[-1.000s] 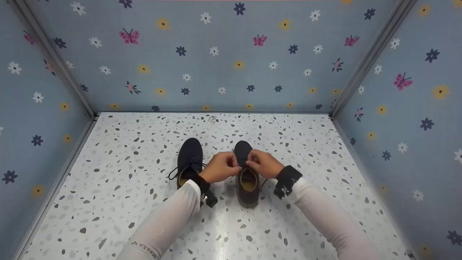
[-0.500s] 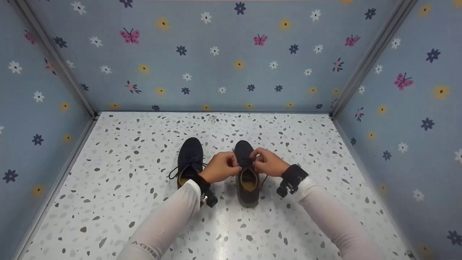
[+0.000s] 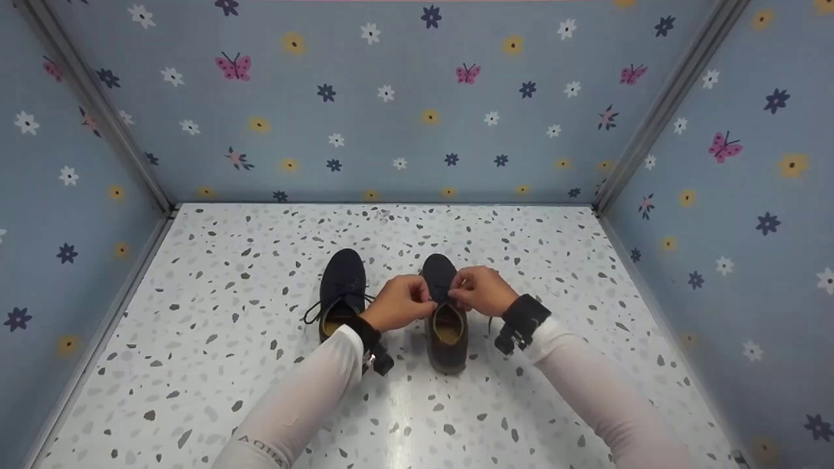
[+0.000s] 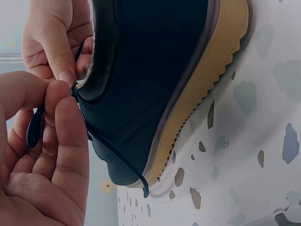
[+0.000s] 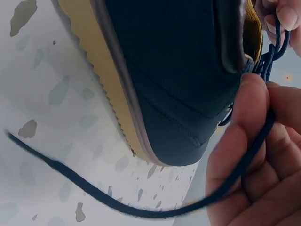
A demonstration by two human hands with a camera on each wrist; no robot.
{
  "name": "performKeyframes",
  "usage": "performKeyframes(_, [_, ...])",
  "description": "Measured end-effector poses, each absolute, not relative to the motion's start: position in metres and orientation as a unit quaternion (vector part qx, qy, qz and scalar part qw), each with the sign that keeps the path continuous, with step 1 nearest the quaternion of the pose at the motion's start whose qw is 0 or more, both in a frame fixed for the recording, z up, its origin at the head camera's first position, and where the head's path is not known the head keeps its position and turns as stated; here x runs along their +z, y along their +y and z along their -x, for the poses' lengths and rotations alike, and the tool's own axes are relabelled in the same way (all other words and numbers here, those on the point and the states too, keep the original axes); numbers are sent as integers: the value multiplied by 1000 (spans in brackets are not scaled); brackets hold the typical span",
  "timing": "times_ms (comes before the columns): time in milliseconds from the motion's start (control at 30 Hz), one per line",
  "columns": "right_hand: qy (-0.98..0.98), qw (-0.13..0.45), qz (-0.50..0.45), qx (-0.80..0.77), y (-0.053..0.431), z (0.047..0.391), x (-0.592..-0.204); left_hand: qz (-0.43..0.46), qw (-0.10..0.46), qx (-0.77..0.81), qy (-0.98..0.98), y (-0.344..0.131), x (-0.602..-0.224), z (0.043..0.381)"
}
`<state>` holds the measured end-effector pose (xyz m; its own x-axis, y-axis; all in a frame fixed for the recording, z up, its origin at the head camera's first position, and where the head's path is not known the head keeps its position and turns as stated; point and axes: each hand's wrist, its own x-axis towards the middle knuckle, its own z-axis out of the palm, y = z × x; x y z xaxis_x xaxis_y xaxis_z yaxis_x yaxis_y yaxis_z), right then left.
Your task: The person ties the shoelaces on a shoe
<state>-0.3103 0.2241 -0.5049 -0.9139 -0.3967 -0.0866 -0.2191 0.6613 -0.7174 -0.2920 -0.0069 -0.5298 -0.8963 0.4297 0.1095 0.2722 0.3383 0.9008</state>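
A dark blue lace-up shoe (image 3: 448,356) with a ridged tan sole stands on the floor, toe pointing away, between my hands. At its throat my left hand (image 3: 401,305) pinches a loop of the shoelace (image 4: 34,128) between thumb and forefinger. On the other side, my right hand (image 3: 485,290) pinches the other lace end (image 5: 113,203), whose long tail hangs down past the sole in the right wrist view. Both sets of fingertips are close together over the tongue area, so the crossing of the laces is partly hidden.
A matching shoe (image 3: 344,268) stands to the left, its laces in a bow, partly covered by my left wrist. The speckled white floor (image 3: 228,312) meets blue flowered panels (image 3: 384,117) at the back and both sides.
My right hand first drew slightly to the right with its lace, then came back a little to the left. My left hand and both shoes stay in place.
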Motion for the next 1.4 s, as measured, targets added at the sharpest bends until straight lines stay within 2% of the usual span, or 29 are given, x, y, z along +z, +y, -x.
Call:
performKeyframes(333, [917,97,200,-332,215,312,-505,-212,72,537,814,-5,-530,292])
performKeyframes(633, [936,45,230,-261,214,310,-510,-212,71,538,813,-5,-529,291])
performKeyframes(867, [944,-20,248,-214,217,304,-524,-212,72,538,813,-6,-530,289])
performKeyframes(1167, [920,-143,303,-201,223,303,-544,-205,100,558,798,-7,-531,288])
performKeyframes(1400, [899,-173,336,-223,227,304,-550,-130,100,575,801,-10,-527,297])
